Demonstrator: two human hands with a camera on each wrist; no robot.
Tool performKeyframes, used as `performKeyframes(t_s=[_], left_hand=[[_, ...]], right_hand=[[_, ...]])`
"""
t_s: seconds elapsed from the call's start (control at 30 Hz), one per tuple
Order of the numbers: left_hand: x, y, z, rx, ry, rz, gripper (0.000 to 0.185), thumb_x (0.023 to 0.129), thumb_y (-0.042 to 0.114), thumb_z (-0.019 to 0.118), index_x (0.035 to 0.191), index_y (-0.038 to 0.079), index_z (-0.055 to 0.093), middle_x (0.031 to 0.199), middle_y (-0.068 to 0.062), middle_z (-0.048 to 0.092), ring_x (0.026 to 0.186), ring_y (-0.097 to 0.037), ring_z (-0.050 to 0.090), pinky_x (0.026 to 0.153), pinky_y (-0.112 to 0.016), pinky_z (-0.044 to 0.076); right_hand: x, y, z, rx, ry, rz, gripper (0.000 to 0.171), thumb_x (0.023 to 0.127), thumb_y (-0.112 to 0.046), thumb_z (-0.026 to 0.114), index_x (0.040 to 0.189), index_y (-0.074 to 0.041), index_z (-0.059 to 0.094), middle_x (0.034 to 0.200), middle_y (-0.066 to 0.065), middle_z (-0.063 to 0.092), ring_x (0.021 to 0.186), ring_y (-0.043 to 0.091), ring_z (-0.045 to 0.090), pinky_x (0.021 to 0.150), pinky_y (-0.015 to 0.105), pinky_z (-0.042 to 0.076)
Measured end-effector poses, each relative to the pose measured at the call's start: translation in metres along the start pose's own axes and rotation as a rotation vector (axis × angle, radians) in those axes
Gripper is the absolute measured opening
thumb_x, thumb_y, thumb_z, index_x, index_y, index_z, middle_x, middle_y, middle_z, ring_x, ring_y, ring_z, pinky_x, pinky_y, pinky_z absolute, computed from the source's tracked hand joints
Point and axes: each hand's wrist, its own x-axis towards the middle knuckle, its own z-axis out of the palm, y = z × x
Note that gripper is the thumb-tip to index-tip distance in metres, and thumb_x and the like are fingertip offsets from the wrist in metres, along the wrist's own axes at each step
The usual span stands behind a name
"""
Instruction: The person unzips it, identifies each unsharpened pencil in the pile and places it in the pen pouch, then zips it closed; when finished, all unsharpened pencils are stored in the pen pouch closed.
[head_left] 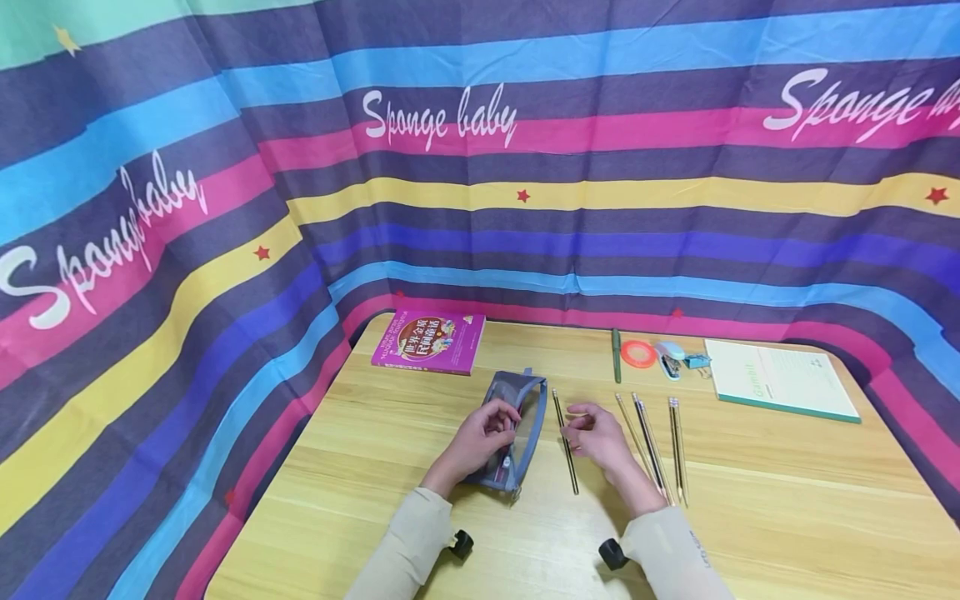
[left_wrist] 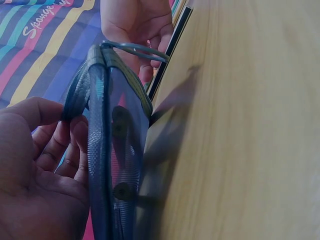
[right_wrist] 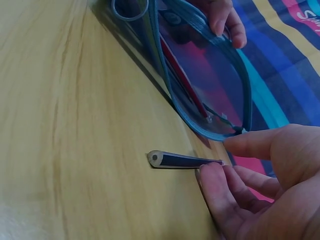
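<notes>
My left hand point(head_left: 482, 435) pinches the upper edge of a grey-blue see-through mesh pencil case point(left_wrist: 100, 150) between thumb and fingers. The case's zipped mouth gapes toward the right, and in the right wrist view a slim red item point(right_wrist: 182, 77) shows inside it. Just right of the case a dark striped pencil point(right_wrist: 182, 161) lies on the table. Over that pencil is my right hand point(head_left: 598, 437), thumb and fingers spread apart. A fingertip is at the pencil's far end in the right wrist view; whether it touches I cannot tell.
Several pencils point(head_left: 677, 442) lie beside and partly under the right forearm. Farther back are a green pen point(head_left: 617, 357), an orange tape roll point(head_left: 638, 354), a blue stapler point(head_left: 670, 360), a blue binder clip point(head_left: 697, 361) and a notebook point(head_left: 780, 379). A purple book point(head_left: 427, 342) lies back left.
</notes>
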Motion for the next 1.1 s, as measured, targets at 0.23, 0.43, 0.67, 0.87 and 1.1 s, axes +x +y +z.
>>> performKeyframes(t_s=[0.23, 0.43, 0.67, 0.87, 1.1], left_hand=[[0.0005, -0.0006, 0.0005, 0.000, -0.001, 0.006, 0.021, 0.093, -0.004, 0.064, 0.113, 0.004, 0.065, 0.090, -0.002, 0.056, 0.079, -0.012, 0.055, 0.072, -0.021, 0.048], [0.0007, -0.0008, 0.0009, -0.003, -0.007, 0.009, 0.021, 0.094, -0.004, 0.063, 0.113, 0.005, 0.064, 0.091, -0.004, 0.056, 0.080, -0.013, 0.055, 0.072, -0.021, 0.048], [0.0006, -0.0005, 0.0015, 0.011, -0.014, 0.024, 0.021, 0.095, -0.003, 0.063, 0.115, 0.003, 0.064, 0.092, -0.008, 0.058, 0.081, -0.013, 0.055, 0.072, -0.021, 0.048], [0.0016, -0.0018, 0.0014, 0.010, -0.015, 0.027, 0.022, 0.094, -0.005, 0.063, 0.116, -0.002, 0.062, 0.092, -0.011, 0.058, 0.080, -0.013, 0.054, 0.071, -0.021, 0.048], [0.0012, -0.0007, 0.0011, 0.017, -0.019, 0.017, 0.021, 0.095, -0.002, 0.063, 0.117, -0.001, 0.062, 0.093, -0.011, 0.057, 0.080, -0.013, 0.054, 0.072, -0.021, 0.047]], right_hand=[[0.0003, 0.0004, 0.0028, -0.060, 0.008, -0.032, 0.054, 0.083, 0.007, 0.076, 0.134, 0.006, 0.058, 0.105, 0.017, 0.062, 0.079, 0.021, 0.064, 0.068, 0.034, 0.062], [0.0015, 0.0013, 0.0047, -0.133, 0.026, -0.054, 0.059, 0.076, 0.009, 0.080, 0.132, 0.005, 0.060, 0.102, 0.016, 0.063, 0.080, 0.020, 0.063, 0.067, 0.032, 0.062], [0.0020, 0.0018, 0.0053, -0.197, 0.038, -0.077, 0.061, 0.072, 0.009, 0.083, 0.130, 0.006, 0.062, 0.098, 0.014, 0.063, 0.078, 0.020, 0.062, 0.065, 0.031, 0.062], [0.0042, 0.0020, 0.0062, -0.212, 0.048, -0.064, 0.062, 0.072, 0.014, 0.078, 0.131, 0.006, 0.061, 0.098, 0.015, 0.063, 0.080, 0.022, 0.062, 0.065, 0.030, 0.062], [0.0060, 0.0033, 0.0070, -0.211, 0.052, -0.057, 0.063, 0.073, 0.015, 0.076, 0.134, 0.006, 0.060, 0.099, 0.014, 0.063, 0.078, 0.021, 0.063, 0.065, 0.031, 0.062]])
